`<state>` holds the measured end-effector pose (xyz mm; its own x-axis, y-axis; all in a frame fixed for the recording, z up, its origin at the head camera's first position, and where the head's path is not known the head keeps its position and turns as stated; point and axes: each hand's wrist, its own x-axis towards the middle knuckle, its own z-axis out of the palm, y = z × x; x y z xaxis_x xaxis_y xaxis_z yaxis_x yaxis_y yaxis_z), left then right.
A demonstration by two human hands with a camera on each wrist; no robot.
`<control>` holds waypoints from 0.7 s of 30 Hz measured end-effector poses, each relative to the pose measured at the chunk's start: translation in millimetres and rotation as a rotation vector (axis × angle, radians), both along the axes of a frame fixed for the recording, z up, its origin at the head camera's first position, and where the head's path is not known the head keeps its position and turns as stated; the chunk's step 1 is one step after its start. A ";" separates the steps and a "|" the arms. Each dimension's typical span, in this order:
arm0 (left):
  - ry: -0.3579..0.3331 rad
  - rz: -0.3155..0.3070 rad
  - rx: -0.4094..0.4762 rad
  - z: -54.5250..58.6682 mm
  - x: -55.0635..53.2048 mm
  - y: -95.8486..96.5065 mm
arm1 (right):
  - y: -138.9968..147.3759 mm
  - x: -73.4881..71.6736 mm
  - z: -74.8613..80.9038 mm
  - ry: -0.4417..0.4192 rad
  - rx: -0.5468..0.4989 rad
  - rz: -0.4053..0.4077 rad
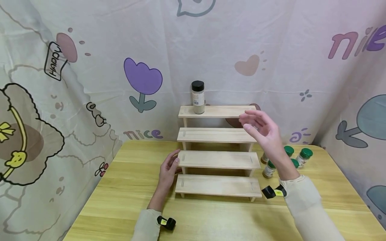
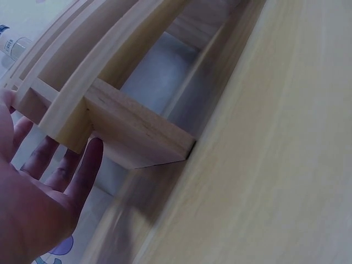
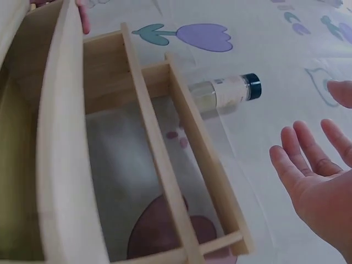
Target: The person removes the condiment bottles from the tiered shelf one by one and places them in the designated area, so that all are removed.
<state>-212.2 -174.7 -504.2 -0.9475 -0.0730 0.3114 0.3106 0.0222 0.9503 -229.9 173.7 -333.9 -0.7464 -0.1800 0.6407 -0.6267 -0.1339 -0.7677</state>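
Note:
A four-tier wooden step rack [image 1: 218, 159] stands on the table. My left hand [image 1: 167, 169] is at the rack's left side, fingers against the end of a middle tier; in the left wrist view the fingers [image 2: 91, 165] lie along the side, fairly straight. A spice jar with a black lid [image 1: 198, 97] stands upright on the top tier's left end. My right hand [image 1: 263, 130] is raised in front of the upper tiers' right end with nothing in it, its fingers loosely bent. In the right wrist view the same jar [image 3: 225, 92] appears beyond the tiers, apart from that hand.
Several green-lidded spice jars [image 1: 304, 156] stand on the table [image 1: 120, 201] right of the rack, partly hidden by my right forearm. A printed cloth [image 1: 289, 73] hangs behind the table. Each wrist wears a small black camera [image 1: 166, 223].

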 end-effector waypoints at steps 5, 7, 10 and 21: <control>0.003 -0.002 -0.002 0.0 0.5 -0.2 | -12.9 -13.7 14.5 0.006 0.021 -0.010; 0.004 -0.003 0.000 0.0 0.3 -0.1 | -18.0 -19.1 21.2 0.000 0.037 -0.016; 0.008 -0.003 0.004 0.0 -0.3 0.3 | -26.5 -28.0 32.0 -0.010 0.047 -0.014; 0.008 -0.021 0.011 -0.5 -0.7 -0.9 | -59.0 -55.8 70.5 -0.023 0.091 -0.007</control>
<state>-212.9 -175.6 -504.7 -0.9464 -0.0571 0.3180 0.3183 0.0053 0.9480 -285.7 114.7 -263.4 -0.7625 -0.2313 0.6043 -0.6092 -0.0582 -0.7909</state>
